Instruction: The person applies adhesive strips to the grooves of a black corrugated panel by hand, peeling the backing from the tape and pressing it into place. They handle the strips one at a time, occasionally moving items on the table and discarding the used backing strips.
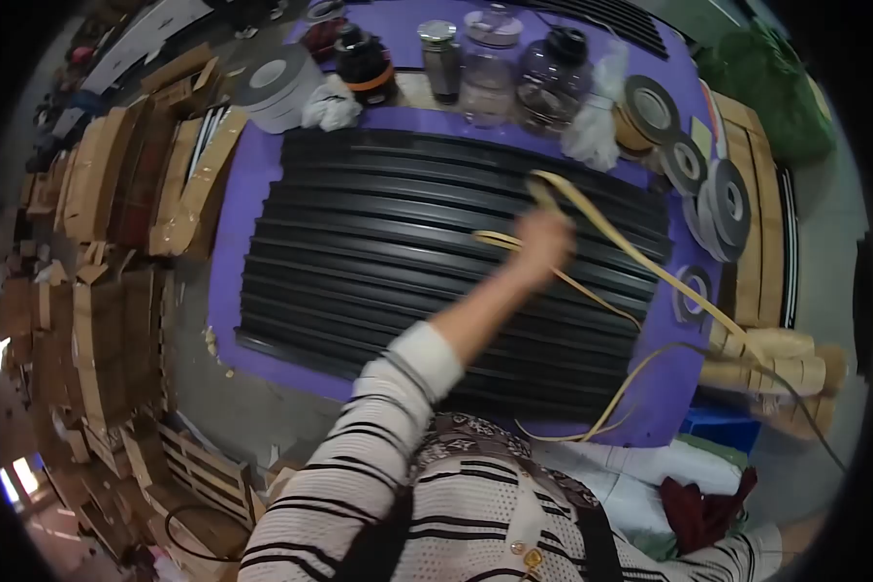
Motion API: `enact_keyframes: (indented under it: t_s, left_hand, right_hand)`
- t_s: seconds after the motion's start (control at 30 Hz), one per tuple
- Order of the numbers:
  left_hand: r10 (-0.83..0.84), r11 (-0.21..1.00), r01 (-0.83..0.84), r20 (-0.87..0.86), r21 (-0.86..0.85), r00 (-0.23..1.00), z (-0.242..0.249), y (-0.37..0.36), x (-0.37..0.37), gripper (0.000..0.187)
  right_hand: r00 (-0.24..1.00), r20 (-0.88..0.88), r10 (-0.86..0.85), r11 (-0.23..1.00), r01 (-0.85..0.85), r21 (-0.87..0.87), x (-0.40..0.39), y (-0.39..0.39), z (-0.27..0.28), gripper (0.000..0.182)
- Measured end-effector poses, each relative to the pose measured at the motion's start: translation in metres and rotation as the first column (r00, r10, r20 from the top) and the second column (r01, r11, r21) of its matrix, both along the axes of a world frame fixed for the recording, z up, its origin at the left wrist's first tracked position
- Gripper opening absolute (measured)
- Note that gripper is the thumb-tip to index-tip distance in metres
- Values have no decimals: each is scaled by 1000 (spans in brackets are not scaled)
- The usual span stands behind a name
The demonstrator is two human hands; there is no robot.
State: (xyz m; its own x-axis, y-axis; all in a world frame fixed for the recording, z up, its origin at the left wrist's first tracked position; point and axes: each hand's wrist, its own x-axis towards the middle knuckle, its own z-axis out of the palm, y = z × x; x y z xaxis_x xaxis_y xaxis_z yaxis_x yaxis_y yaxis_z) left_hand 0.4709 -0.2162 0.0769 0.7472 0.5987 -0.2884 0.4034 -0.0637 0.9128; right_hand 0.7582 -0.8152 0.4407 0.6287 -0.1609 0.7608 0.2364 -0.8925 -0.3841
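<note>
My left hand (545, 242) reaches across the middle of the purple table, fingers closed round a cream-yellow strip (630, 247). The strip loops above the hand and runs down to the right, past the table's edge. Below the hand lie several long black ribbed strips (388, 252), side by side. Another length of yellow strip curls near the table's front right corner. Of my right arm, the striped cuff and a blurred bit of my right hand or wrist (803, 535) show at the lower right edge; its fingers are hidden.
Bottles and jars (553, 82) line the table's (225, 291) far side. Tape rolls (718, 209) stand along its right side, and a large grey roll (279, 87) at the far left. Stacked cardboard boxes (107, 330) and a pallet are at left; white bundles lie front right.
</note>
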Motion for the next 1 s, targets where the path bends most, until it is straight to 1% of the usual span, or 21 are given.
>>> enact_keyframes:
  t_s: [0.07,0.1,0.13,0.2,0.27,0.3,0.33,0.37,0.4,0.43,0.47,0.5,0.53,0.6,0.63,0.7,0.73,0.8,0.87,0.93,1.0]
  left_hand:
    - [-306,946,324,307,-8,901,33,-109,19,25]
    - [-409,898,438,448,43,795,55,-138,16,24]
    - [-543,808,583,485,81,685,71,-145,9,23]
    - [-744,552,818,540,163,394,93,-154,-4,26]
    - [-839,210,942,543,261,36,97,-142,-19,32]
    - [-785,592,749,421,296,454,49,-98,-27,23]
    - [-640,763,574,227,298,734,8,-37,-47,19]
    - [-475,870,461,46,173,879,-9,35,-85,19]
    - [-166,892,97,120,441,979,-26,93,-131,17]
    - [118,875,-87,-36,477,992,-22,143,-177,16]
    - [290,795,-187,-90,577,953,-32,188,-224,17]
    - [486,618,-379,44,689,873,-35,222,-261,15]
    - [557,448,-377,77,811,827,-50,250,-293,12]
    - [648,280,-388,126,878,752,-63,283,-325,11]
    - [644,288,-389,123,875,755,-66,292,-329,11]
    - [601,587,-439,-3,680,799,-69,302,-336,11]
    - [598,600,-442,-7,667,802,-71,305,-338,11]
    - [604,713,-572,59,405,795,-73,309,-344,11]
    - [586,736,-560,57,381,809,-77,310,-349,10]
    - [574,751,-553,58,360,817,-79,310,-352,10]
    - [551,716,-557,150,420,821,-80,309,-351,8]
  right_hand:
    - [995,-28,99,994,-100,-47,-29,76,14,32]
    - [984,-60,170,983,-173,-57,-42,112,16,32]
    - [959,-100,265,960,-272,-64,-56,154,12,32]
    - [838,-247,487,860,-510,-36,-81,244,-11,33]
    - [642,-403,652,726,-682,88,-102,329,-47,34]
    - [524,-458,718,649,-742,169,-118,374,-70,34]
    - [407,-510,757,582,-775,246,-133,412,-88,35]
    - [288,-541,790,517,-787,336,-149,453,-110,35]
    - [163,-560,812,452,-783,428,-164,495,-133,36]
    - [33,-568,822,397,-748,532,-182,536,-160,36]
    - [-73,-561,824,360,-698,620,-204,570,-183,37]
    - [-167,-564,809,337,-655,676,-226,601,-204,37]
    - [-282,-584,761,318,-622,715,-249,632,-227,31]
    - [-465,-544,698,300,-501,812,-304,692,-260,16]
    - [-542,-506,671,304,-422,854,-329,722,-275,14]
    - [-616,-389,685,231,-323,918,-377,771,-302,12]
    - [-642,-409,649,263,-315,912,-396,790,-312,10]
    - [-672,-465,576,297,-358,885,-427,821,-331,9]
    - [-675,-514,528,307,-413,858,-453,841,-346,9]
    - [-572,-634,521,243,-612,752,-477,855,-359,15]
    - [-555,-659,507,240,-644,727,-491,864,-372,17]
